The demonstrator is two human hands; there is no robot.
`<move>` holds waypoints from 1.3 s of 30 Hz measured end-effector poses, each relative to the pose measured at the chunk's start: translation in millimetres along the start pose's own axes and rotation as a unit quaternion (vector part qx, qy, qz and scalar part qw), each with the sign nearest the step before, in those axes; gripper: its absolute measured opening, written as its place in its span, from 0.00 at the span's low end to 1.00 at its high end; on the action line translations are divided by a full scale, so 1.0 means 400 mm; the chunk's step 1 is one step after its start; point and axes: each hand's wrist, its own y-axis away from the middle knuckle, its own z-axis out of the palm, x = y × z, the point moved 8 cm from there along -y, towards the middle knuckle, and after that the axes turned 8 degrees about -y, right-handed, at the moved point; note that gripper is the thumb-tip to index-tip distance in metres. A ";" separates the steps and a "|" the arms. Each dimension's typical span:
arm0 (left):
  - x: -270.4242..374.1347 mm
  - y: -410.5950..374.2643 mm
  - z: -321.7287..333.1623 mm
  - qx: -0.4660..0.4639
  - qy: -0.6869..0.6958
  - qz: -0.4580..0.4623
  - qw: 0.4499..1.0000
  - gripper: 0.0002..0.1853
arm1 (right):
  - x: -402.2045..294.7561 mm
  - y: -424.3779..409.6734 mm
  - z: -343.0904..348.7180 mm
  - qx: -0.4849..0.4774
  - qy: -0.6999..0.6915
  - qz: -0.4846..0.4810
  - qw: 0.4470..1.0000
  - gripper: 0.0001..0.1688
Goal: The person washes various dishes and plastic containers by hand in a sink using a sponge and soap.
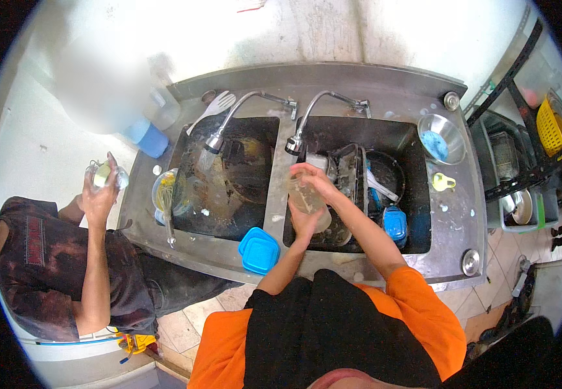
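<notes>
Over the left side of the right sink basin [414,194], my two hands hold a translucent plastic container [305,194]. My left hand [305,221] supports it from below, while my right hand [316,179] grips near its upper end. The spray head of the right faucet [294,145] hangs just above my right hand. Beneath and beside my hands, the basin holds a rectangular metal pan [354,180], a round dark pan [390,165], a white-handled utensil [380,185] and a blue plastic container [394,223]. My forearms partly hide the basin's contents.
A co-worker's hands [102,182] hold a soapy item at left. Water runs from the left faucet [213,143]. Blue lids [259,250] lie at the front edge. A whisk [166,202] rests over a bowl. A steel bowl [441,139] with blue contents stands right, near a shelf [514,82].
</notes>
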 end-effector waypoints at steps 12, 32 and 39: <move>0.006 0.003 0.004 -0.018 -0.054 0.027 0.998 0.51 | -0.069 0.052 -0.004 0.119 0.241 -0.091 0.959 0.22; -0.034 -0.010 0.037 -0.087 -0.164 -0.014 0.983 0.53 | -0.119 -0.160 -0.109 0.165 -0.080 -0.028 0.983 0.39; -0.065 -0.007 0.083 -0.149 -0.036 -0.046 0.987 0.53 | -0.079 -0.061 -0.195 0.325 -0.134 -0.103 0.931 0.25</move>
